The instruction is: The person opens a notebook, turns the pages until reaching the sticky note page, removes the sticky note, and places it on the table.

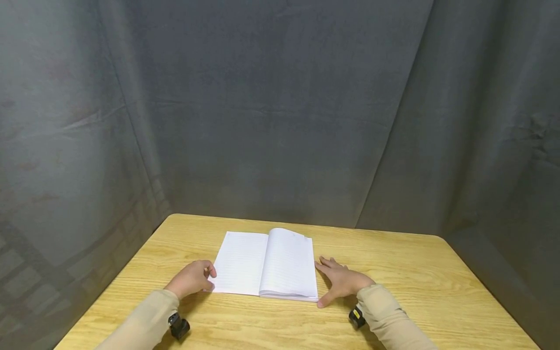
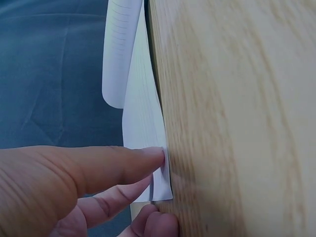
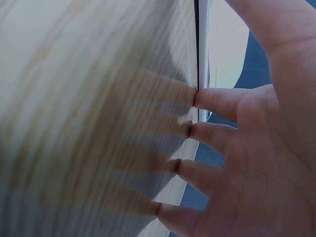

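Note:
An open notebook with lined white pages lies on the wooden table, its right-hand leaves bulging up near the spine. At its left edge my left hand has the thumb on the page and the other fingers curled about the border, pinching it; the left wrist view shows this thumb near the page corner. Beside the right edge, my right hand is spread, thumb near the lower corner. In the right wrist view its fingertips rest on the table along the notebook's side.
The wooden table has rounded far corners and extends on both sides of the notebook. Grey curtains hang behind it and at both sides. A small black camera sits on each wrist, one at the left cuff.

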Demonstrator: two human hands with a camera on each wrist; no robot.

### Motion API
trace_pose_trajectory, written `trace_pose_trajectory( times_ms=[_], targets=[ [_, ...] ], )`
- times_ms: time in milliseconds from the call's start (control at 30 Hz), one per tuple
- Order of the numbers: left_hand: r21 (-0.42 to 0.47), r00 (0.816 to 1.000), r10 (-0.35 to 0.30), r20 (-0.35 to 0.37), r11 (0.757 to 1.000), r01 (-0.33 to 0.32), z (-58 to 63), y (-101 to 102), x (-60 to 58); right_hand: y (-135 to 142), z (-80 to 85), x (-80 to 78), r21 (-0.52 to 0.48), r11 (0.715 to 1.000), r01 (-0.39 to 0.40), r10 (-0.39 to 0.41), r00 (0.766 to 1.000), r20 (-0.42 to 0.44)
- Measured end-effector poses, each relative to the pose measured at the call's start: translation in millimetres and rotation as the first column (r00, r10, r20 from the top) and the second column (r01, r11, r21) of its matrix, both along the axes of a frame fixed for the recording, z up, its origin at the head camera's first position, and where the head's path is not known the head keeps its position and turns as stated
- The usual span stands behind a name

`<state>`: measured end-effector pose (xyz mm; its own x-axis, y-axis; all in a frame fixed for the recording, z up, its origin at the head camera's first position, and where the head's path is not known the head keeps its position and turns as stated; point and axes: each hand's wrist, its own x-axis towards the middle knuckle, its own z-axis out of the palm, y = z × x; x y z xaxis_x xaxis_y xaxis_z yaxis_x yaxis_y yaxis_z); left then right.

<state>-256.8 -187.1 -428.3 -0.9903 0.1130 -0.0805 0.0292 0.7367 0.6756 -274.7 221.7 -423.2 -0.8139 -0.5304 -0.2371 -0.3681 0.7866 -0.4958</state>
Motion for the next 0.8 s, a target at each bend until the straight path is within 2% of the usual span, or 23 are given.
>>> trace_pose_trajectory(
  times_ms=[533,667,800],
  targets=[
    [0.005,0.999,-0.020,0.032,1.000,0.019,3.8,-1,-2.8,1,0.0,-0.1,0.010,1.000,-0.004,0.005,1.000,-0.013],
    [-0.031,0.999,-0.026,0.039,0.999,0.027,12.6,-1,-7.2,1,0.7,0.3,0.010,1.000,-0.007,0.007,1.000,-0.011],
    [-0.061,0.999,-0.046,-0.001,0.997,0.046,27.6,3,-14.2,0,0.8,0.8,0.005,1.000,-0.004,0.004,1.000,-0.010]
  ],
)
